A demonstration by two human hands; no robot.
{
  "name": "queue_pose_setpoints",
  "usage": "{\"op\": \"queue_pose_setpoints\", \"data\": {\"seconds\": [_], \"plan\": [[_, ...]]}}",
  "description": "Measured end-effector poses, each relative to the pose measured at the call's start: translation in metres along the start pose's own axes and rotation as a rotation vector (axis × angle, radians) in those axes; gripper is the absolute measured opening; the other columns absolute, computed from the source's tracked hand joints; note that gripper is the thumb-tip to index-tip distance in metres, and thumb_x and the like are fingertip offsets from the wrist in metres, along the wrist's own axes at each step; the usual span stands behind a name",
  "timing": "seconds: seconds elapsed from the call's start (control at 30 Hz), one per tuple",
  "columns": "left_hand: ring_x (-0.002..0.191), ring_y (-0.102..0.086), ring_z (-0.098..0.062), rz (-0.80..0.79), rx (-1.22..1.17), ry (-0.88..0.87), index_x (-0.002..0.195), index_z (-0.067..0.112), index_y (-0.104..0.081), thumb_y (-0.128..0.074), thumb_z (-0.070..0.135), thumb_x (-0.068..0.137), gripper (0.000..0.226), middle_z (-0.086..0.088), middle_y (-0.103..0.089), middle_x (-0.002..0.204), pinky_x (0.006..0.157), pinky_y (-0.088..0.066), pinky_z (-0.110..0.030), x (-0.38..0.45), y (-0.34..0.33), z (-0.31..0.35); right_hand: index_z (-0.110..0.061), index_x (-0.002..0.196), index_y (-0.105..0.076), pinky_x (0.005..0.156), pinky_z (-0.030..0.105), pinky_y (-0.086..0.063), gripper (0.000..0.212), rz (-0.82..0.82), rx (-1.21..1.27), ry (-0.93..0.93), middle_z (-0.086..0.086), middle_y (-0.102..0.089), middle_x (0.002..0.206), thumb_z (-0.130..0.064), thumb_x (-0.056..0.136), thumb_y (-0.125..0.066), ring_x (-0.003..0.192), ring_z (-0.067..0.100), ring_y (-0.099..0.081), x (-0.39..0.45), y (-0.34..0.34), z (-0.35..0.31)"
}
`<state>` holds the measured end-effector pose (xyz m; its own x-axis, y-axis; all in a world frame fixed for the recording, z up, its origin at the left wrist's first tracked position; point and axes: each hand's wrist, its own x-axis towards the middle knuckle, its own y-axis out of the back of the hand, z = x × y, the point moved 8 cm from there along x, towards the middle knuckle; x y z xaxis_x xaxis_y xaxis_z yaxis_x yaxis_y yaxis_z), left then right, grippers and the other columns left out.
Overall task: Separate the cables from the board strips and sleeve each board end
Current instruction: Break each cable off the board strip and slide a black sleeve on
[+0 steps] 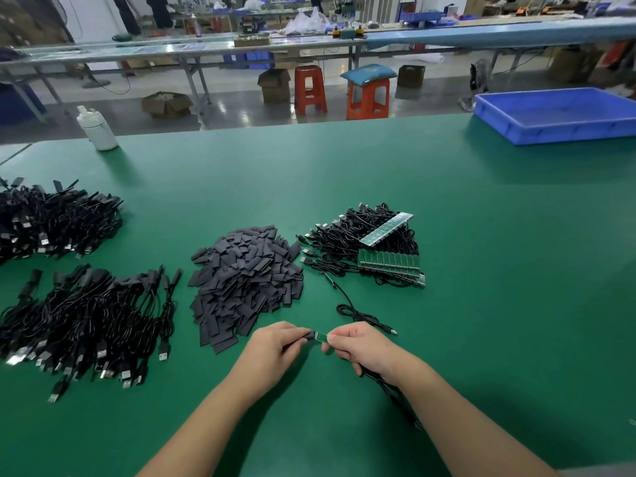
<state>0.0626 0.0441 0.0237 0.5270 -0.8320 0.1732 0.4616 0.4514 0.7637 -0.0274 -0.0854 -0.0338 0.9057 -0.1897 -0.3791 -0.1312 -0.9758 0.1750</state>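
Small green board held low centre over the mat, right hand pinching its end, left hand pinching a black sleeve at its other end (sleeving step, looks like); next: push sleeve squarely over, sleeve pile just beyond

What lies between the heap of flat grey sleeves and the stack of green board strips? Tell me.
In the head view, bare green mat separates the grey sleeve heap from the board strips; only black USB cable plugs poke in.
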Motion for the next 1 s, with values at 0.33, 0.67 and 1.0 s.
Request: {"op": "queue_pose_setpoints", "data": {"seconds": [0.33, 0.67, 1.0], "plan": [[0.096, -0.063, -0.011, -0.104, 0.129, -0.105, 0.122, 0.016, -0.069, -0.060, 0.017, 0.097, 0.027, 0.004, -0.066, 0.110, 0.089, -0.049, -0.022, 0.004, 0.000, 0.007, -0.024, 0.087, -0.075, 0.051, 0.026, -0.044, 0.027, -0.018, -0.055, 0.007, -0.012, -0.042, 0.054, -0.030, 0.100, -0.052, 0.048, 0.008, -0.040, -0.002, -0.003, -0.002], [0.097, -0.064, -0.014, -0.131, 0.187, -0.123, 0.120, 0.015, -0.070, -0.059, 0.014, 0.097, 0.026, 0.002, -0.067, 0.111, 0.089, -0.047, -0.021, 0.008, 0.001, 0.011, -0.021, 0.089, -0.074, 0.048, 0.025, -0.043, 0.026, -0.001, -0.060, 0.007, -0.010, -0.045, 0.057, -0.027, 0.102, -0.052, 0.047, 0.006, -0.041, -0.002, -0.002, -0.003], [0.096, -0.062, -0.015, -0.077, 0.142, 0.012, 0.114, 0.020, -0.072, -0.059, 0.022, 0.098, 0.021, 0.000, -0.067, 0.104, 0.087, -0.048, -0.028, 0.006, -0.004, 0.007, -0.024, 0.088, -0.075, 0.048, 0.024, -0.044, 0.025, -0.025, -0.069, 0.014, -0.012, -0.044, 0.055, -0.029, 0.100, -0.053, 0.052, 0.009, -0.041, 0.000, -0.003, 0.000]]}}
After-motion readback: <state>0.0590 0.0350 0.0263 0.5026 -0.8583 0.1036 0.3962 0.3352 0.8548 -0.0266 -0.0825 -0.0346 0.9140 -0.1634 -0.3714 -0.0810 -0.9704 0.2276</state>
